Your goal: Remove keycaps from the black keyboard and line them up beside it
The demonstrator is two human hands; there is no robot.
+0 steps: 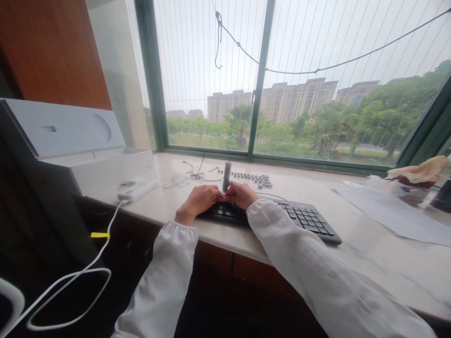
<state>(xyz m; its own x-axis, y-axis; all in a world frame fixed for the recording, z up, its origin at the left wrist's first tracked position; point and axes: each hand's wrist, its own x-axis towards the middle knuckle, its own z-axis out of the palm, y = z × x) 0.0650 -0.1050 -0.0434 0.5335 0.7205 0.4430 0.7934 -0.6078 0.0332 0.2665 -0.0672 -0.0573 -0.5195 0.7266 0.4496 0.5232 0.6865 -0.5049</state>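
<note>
Centre of frame: left hand [200, 199] and right hand [241, 194] meet over the left end of the black keyboard [306, 219] on the desk [352, 253]. A grey tool [226, 176] stands upright between them. Right grip looks clamped on its foot; left grip touches there, can't tell if closed. Rows of what look like loose keycaps [251, 178] lie behind, by the window. Likely partway: numpad keys seated, area under the hands hidden.

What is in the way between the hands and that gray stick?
Nothing that shows. The left hand and the right hand meet right at the base of the gray stick, which stands upright over the left part of the black keyboard.
</note>
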